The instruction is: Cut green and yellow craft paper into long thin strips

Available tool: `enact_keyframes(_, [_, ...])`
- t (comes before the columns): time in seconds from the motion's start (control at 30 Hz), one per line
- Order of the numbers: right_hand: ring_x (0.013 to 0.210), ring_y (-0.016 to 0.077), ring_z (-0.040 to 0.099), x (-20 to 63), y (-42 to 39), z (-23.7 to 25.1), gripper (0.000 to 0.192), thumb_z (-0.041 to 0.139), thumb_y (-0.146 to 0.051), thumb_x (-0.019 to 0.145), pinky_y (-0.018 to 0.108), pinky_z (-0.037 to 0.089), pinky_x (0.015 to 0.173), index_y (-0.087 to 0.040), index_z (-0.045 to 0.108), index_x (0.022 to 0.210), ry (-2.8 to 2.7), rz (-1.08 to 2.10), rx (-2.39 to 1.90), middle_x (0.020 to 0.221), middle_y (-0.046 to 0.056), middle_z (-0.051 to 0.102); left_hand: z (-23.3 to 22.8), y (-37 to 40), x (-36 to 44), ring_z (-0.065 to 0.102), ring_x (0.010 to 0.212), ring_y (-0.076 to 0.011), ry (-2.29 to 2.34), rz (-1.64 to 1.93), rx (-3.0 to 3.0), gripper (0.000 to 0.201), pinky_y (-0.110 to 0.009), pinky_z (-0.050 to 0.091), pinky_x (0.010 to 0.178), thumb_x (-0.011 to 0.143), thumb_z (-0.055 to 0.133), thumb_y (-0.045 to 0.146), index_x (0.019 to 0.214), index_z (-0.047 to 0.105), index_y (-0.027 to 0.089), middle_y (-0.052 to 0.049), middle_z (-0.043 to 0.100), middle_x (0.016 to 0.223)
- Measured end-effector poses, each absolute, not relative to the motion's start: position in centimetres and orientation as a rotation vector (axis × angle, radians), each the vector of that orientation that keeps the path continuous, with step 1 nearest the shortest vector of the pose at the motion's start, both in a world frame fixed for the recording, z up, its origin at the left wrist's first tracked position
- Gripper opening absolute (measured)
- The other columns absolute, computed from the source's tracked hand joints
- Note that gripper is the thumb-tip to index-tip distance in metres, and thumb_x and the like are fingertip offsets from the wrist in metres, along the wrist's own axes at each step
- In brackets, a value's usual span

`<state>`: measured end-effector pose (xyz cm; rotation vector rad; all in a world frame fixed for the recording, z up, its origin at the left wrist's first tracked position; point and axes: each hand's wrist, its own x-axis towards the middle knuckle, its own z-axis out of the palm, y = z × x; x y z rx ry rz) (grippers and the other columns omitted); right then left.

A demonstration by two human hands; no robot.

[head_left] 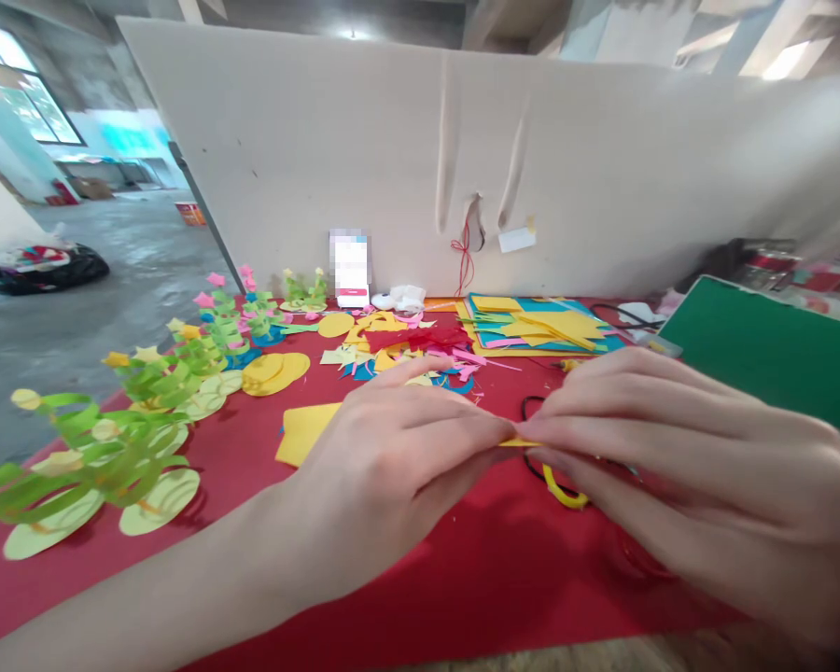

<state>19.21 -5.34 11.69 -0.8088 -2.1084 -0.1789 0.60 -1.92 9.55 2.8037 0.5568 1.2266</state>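
My left hand (392, 448) and my right hand (679, 448) meet above the red-covered table (462, 597). Between their pinched fingertips is a thin strip of yellow paper (518, 443), mostly hidden by the fingers. Both hands are closed on it, one at each side. Under the right fingers shows a yellow loop (564, 490), perhaps a scissor handle, along with a black cord or loop. Partly behind my left wrist lies a yellow paper piece (308, 431) on the tabletop.
Paper plants with green curls (133, 439) line the left side. Coloured paper scraps (406, 341) lie mid-table, with stacked paper sheets (539, 322) behind. A lit phone (351, 269) leans on the white partition (322, 140). A green board (770, 355) stands at right.
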Motion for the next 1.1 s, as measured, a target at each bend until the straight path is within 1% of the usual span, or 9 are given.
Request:
enact_keyframes(0.27, [0.062,0.0089,0.056,19.0,-5.6,12.7,0.017,0.056,-0.004,0.067,0.019,0.048,0.058,-0.017,0.066,0.07,-2.168,-0.156,-0.79,0.065,0.0,0.064,9.6,-2.8,0.7,0.058,0.065,-0.0084,0.587,1.102,2.678,0.008,-0.024,0.043,0.082,0.081,0.053,0.017,0.085,0.06,0.015,0.002,0.066,0.075])
enact_keyframes(0.4, [0.065,0.0091,0.057,19.6,-5.5,12.1,0.013,0.056,-0.009,0.07,0.018,0.048,0.06,-0.018,0.065,0.069,-2.138,-0.064,-0.862,0.068,-0.001,0.063,9.5,-2.9,0.7,0.055,0.059,-0.0092,0.687,1.028,2.666,0.01,-0.021,0.043,0.061,0.082,0.051,0.019,0.079,0.061,0.017,0.002,0.064,0.068])
enact_keyframes(0.53, [0.072,0.0121,0.058,21.7,-4.0,11.8,0.008,0.061,-0.016,0.071,0.022,0.048,0.064,-0.023,0.065,0.068,-1.888,0.06,-1.042,0.07,-0.002,0.064,9.5,-2.6,-0.3,0.045,0.042,-0.0064,0.942,0.779,2.545,0.024,-0.018,0.032,0.04,0.083,0.047,0.028,0.066,0.061,0.018,0.005,0.057,0.052])
enact_keyframes(0.63, [0.075,0.016,0.057,23.9,-2.0,11.7,0.003,0.063,-0.023,0.069,0.027,0.046,0.063,-0.024,0.066,0.069,-1.643,0.287,-1.188,0.073,-0.001,0.064,8.8,-2.2,-1.7,0.053,0.047,-0.009,1.136,0.567,2.362,0.027,-0.017,0.035,0.042,0.081,0.047,0.037,0.069,0.065,0.021,0.004,0.061,0.056])
enact_keyframes(0.77, [0.074,0.0182,0.056,28.0,0.9,11.3,0.004,0.067,-0.027,0.065,0.03,0.045,0.066,-0.026,0.066,0.068,-1.498,0.419,-1.332,0.07,0.0,0.063,7.4,-1.9,-4.0,0.061,0.06,-0.0114,1.228,0.385,2.08,0.029,-0.017,0.042,0.056,0.08,0.047,0.038,0.065,0.066,0.022,0.005,0.067,0.064])
enact_keyframes(0.83, [0.078,0.0205,0.057,29.8,2.1,10.9,0.004,0.064,-0.03,0.067,0.032,0.046,0.07,-0.027,0.066,0.068,-1.558,0.42,-1.413,0.072,0.001,0.064,6.7,-1.9,-4.9,0.063,0.065,-0.0121,1.221,0.342,1.942,0.029,-0.017,0.044,0.061,0.08,0.047,0.037,0.065,0.066,0.021,0.004,0.068,0.067])
enact_keyframes(0.9, [0.082,0.0235,0.058,30.8,3.0,10.6,0.01,0.06,-0.035,0.07,0.036,0.047,0.072,-0.027,0.066,0.07,-1.729,0.37,-1.555,0.077,0.001,0.066,6.1,-2.0,-5.3,0.064,0.062,-0.013,1.205,0.293,1.806,0.03,-0.017,0.046,0.058,0.081,0.046,0.038,0.067,0.065,0.018,0.001,0.069,0.069])
enact_keyframes(1.0, [0.083,0.0258,0.059,29.6,3.2,10.2,0.019,0.055,-0.037,0.073,0.041,0.046,0.075,-0.025,0.064,0.085,-1.94,0.209,-1.738,0.091,0.003,0.065,5.2,-2.2,-5.2,0.064,0.056,-0.0137,1.164,0.229,1.701,0.033,-0.017,0.046,0.051,0.081,0.044,0.038,0.069,0.063,0.015,-0.002,0.069,0.068])
enact_keyframes(1.1, [0.098,0.0239,0.053,25.8,1.8,9.8,0.026,0.052,-0.038,0.075,0.038,0.041,0.086,-0.025,0.059,0.096,-2.109,0.092,-1.543,0.107,0.003,0.059,4.3,-2.4,-4.7,0.063,0.054,-0.013,1.134,0.195,1.801,0.038,-0.016,0.044,0.05,0.082,0.041,0.04,0.067,0.064,0.015,-0.002,0.068,0.061])
